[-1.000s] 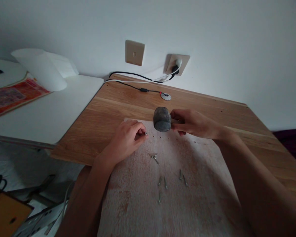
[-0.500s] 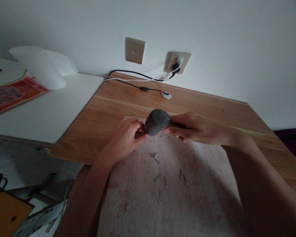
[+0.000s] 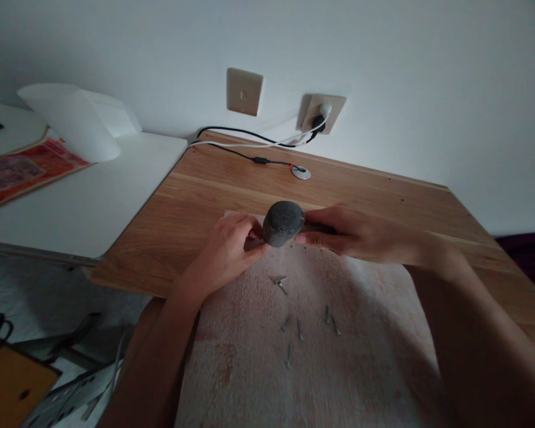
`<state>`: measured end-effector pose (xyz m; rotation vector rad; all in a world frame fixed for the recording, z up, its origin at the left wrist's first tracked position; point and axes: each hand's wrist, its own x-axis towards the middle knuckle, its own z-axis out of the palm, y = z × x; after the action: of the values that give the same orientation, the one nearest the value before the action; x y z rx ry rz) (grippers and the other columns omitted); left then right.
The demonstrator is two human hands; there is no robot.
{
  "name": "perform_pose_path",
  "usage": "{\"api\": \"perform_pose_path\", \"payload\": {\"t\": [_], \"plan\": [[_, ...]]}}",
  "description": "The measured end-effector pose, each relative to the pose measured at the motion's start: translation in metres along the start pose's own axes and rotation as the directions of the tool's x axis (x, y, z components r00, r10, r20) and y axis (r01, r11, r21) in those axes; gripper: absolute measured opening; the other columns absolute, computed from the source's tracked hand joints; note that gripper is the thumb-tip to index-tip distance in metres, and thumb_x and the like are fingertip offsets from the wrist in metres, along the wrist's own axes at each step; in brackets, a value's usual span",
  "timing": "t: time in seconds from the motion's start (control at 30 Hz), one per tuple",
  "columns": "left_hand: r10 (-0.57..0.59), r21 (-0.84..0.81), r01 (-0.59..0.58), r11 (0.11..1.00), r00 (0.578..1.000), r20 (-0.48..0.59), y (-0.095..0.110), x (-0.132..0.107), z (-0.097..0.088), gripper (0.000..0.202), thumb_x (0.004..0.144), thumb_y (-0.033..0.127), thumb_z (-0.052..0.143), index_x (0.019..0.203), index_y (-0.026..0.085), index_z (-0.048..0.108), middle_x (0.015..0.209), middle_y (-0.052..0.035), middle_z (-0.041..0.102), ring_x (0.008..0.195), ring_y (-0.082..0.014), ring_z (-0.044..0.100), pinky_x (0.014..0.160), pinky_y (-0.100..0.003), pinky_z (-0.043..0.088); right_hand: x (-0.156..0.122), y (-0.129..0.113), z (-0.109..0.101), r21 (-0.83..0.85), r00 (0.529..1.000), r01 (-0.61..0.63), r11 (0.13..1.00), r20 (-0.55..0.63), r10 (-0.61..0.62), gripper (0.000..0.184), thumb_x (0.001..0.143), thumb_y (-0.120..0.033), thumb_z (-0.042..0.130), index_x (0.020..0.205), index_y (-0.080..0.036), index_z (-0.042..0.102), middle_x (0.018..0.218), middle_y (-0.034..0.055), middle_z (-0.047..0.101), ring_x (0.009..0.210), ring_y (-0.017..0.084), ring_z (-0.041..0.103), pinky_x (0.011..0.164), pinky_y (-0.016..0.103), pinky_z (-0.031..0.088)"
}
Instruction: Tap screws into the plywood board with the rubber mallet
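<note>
Mallet (image 3: 283, 223) head has dropped slightly since half a second ago and is now against the left hand (image 3: 227, 252) fingertips. Right hand (image 3: 343, 235): fingers wrapped tight round the handle, close to the head. Left fingers pinched together on the worn board (image 3: 361, 368); what they pinch is hidden. Loose nails (image 3: 298, 327) lie nearer the body. The board rests on the bench (image 3: 196, 202).

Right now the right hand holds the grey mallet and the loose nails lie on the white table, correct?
No. The head view shows the loose nails lying on the pale board; the right hand does hold the grey mallet.
</note>
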<state>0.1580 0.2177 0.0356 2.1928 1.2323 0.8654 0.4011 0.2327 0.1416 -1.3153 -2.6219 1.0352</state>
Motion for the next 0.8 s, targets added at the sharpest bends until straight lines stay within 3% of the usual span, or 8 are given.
{"api": "perform_pose_path", "payload": {"t": [0.3, 0.5, 0.63, 0.8], "plan": [[-0.025, 0.006, 0.025, 1.0, 1.0, 0.017, 0.0014, 0.001, -0.0001, 0.013, 0.088, 0.015, 0.077, 0.097, 0.019, 0.07, 0.104, -0.0075, 0.074, 0.104, -0.0273, 0.066, 0.09, -0.042, 0.053, -0.0023, 0.0023, -0.0013, -0.022, 0.999, 0.043, 0.999, 0.031, -0.042, 0.041, 0.103, -0.056, 0.054, 0.103, -0.018, 0.069, 0.078, 0.0007, 0.059, 0.069, 0.016, 0.052, 0.066, 0.032, 0.036], [0.009, 0.019, -0.009, 1.0, 1.0, -0.001, 0.0032, 0.0003, -0.002, 0.01, 0.089, 0.016, 0.077, 0.091, 0.02, 0.067, 0.098, -0.0053, 0.072, 0.1, -0.026, 0.065, 0.088, -0.042, 0.051, -0.0042, 0.0023, -0.0019, -0.003, 0.999, 0.045, 0.999, -0.013, -0.045, 0.04, 0.103, -0.057, 0.053, 0.094, -0.02, 0.066, 0.072, -0.0015, 0.054, 0.066, 0.016, 0.051, 0.067, 0.032, 0.036], [-0.006, 0.027, 0.005, 1.0, 1.0, 0.007, 0.0035, 0.0008, -0.0017, 0.012, 0.088, 0.016, 0.077, 0.094, 0.02, 0.068, 0.101, -0.006, 0.074, 0.102, -0.0265, 0.065, 0.088, -0.042, 0.051, -0.0029, 0.0021, -0.0016, -0.039, 0.999, 0.044, 0.998, 0.017, -0.043, 0.042, 0.103, -0.057, 0.052, 0.101, -0.019, 0.068, 0.075, -0.0002, 0.058, 0.067, 0.016, 0.053, 0.066, 0.032, 0.037], [-0.008, 0.011, 0.008, 1.0, 1.0, -0.011, 0.0014, 0.0014, 0.0006, 0.014, 0.085, 0.016, 0.081, 0.089, 0.02, 0.068, 0.097, -0.0047, 0.074, 0.098, -0.0252, 0.066, 0.089, -0.042, 0.051, -0.0067, 0.0005, -0.0032, -0.062, 0.998, 0.016, 0.998, -0.059, -0.02, 0.043, 0.103, -0.059, 0.052, 0.088, -0.021, 0.064, 0.073, 0.0001, 0.058, 0.066, 0.016, 0.052, 0.065, 0.032, 0.037]]}}
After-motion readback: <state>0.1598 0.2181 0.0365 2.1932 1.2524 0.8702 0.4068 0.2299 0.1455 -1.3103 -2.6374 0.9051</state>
